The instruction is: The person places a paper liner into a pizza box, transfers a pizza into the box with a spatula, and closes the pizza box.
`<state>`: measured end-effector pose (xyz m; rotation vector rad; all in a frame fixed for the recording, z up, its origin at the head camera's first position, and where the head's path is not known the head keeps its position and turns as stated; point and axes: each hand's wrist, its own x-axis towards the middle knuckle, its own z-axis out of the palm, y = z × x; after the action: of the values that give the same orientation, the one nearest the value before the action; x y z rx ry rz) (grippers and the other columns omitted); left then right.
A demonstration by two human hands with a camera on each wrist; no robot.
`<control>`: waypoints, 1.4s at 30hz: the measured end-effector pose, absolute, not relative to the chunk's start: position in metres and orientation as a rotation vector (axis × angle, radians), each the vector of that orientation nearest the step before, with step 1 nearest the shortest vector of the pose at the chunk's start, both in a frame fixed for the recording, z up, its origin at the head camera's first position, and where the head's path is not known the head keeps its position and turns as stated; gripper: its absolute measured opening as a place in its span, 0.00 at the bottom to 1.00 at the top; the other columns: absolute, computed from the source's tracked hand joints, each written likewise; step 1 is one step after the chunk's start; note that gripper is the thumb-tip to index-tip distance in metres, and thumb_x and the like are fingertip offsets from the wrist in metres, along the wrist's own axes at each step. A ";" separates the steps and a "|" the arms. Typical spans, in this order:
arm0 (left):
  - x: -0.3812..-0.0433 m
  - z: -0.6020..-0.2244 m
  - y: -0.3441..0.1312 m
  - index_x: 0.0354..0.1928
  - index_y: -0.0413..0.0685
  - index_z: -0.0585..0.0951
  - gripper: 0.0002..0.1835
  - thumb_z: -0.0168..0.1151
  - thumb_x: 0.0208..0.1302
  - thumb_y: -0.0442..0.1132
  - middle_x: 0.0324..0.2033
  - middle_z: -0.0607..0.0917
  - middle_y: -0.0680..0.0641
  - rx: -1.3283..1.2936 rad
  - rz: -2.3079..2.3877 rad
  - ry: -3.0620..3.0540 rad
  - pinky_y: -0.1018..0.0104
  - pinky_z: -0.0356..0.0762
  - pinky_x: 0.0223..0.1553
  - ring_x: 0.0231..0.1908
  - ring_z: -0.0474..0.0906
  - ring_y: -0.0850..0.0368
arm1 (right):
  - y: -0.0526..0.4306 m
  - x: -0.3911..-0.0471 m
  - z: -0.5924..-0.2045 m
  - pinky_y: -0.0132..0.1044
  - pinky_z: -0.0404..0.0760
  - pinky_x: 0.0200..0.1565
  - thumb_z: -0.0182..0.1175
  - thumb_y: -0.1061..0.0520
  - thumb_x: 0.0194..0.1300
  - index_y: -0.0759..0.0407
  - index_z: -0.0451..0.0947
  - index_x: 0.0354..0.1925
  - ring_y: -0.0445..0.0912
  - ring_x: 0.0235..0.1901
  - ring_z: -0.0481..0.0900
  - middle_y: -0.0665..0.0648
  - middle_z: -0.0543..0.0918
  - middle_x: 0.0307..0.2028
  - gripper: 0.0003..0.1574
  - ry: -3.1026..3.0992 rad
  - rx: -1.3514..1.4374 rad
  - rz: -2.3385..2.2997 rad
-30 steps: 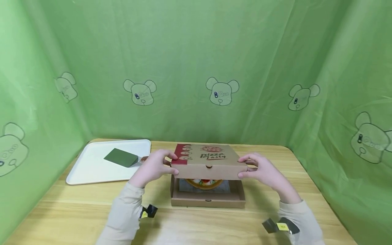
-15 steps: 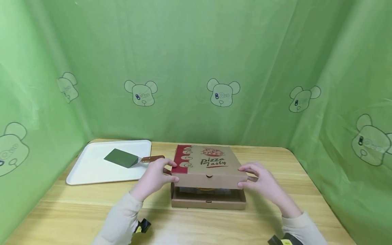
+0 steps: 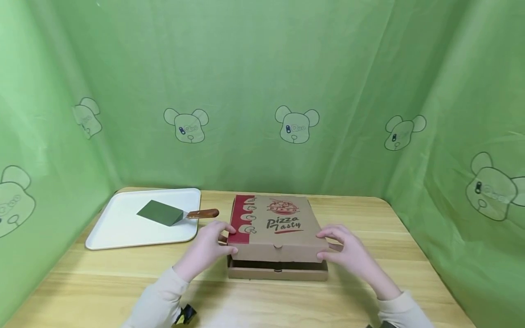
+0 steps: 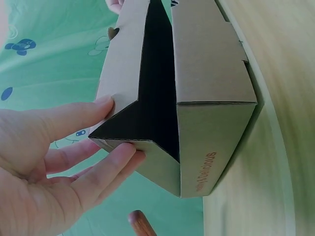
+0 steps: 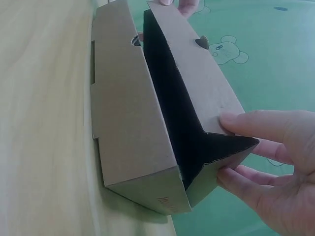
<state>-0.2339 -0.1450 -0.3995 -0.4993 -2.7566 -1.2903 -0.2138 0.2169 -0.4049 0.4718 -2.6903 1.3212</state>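
A brown cardboard pizza box (image 3: 287,228) with a red printed strip stands on the table, its lid lowered to a narrow gap above the base (image 3: 277,274). My left hand (image 3: 208,248) pinches the lid's front left corner, thumb on the front flap and fingers at the side. At the front right corner, my right hand (image 3: 344,250) pinches the lid the same way. Both wrist views show the dark gap between the lid (image 4: 129,59) and the base (image 5: 133,113). Whatever lies inside the box is hidden now.
To the left lies a white tray (image 3: 119,228) bearing a spatula with a green blade (image 3: 161,212) and a wooden handle (image 3: 203,213) that juts past the tray's edge. Green curtains (image 3: 254,159) enclose the wooden table (image 3: 262,300) at the back and sides.
Both hands have brought the lid down towards the base, and the pizza seen inside earlier is now covered. The spatula's handle has come into full view as the left hand moved lower.
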 end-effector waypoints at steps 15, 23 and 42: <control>-0.231 -0.407 -0.141 0.42 0.42 0.81 0.20 0.77 0.45 0.34 0.44 0.82 0.44 -0.531 -1.235 -2.804 0.69 0.86 0.37 0.34 0.84 0.57 | 0.211 -0.211 -0.409 0.51 0.83 0.54 0.76 0.62 0.43 0.57 0.80 0.45 0.59 0.54 0.77 0.63 0.77 0.52 0.27 -2.762 0.491 1.005; -0.228 -0.408 -0.138 0.42 0.40 0.81 0.19 0.76 0.46 0.33 0.43 0.82 0.43 -0.552 -1.163 -2.835 0.70 0.86 0.36 0.33 0.83 0.57 | 0.208 -0.209 -0.412 0.55 0.83 0.54 0.75 0.63 0.43 0.55 0.80 0.44 0.59 0.53 0.79 0.60 0.79 0.52 0.26 -2.794 0.536 0.840; -0.241 -0.409 -0.152 0.60 0.45 0.75 0.26 0.57 0.68 0.54 0.54 0.82 0.45 -0.327 -1.736 -2.807 0.51 0.82 0.55 0.52 0.80 0.49 | 0.219 -0.217 -0.406 0.65 0.70 0.65 0.61 0.48 0.66 0.64 0.53 0.72 0.71 0.65 0.64 0.73 0.62 0.67 0.46 -2.799 0.278 1.435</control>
<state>-0.2408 -0.1522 -0.4085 -0.3274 -2.8070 -1.7356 -0.2166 0.2194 -0.4065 0.2777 -2.7989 1.4350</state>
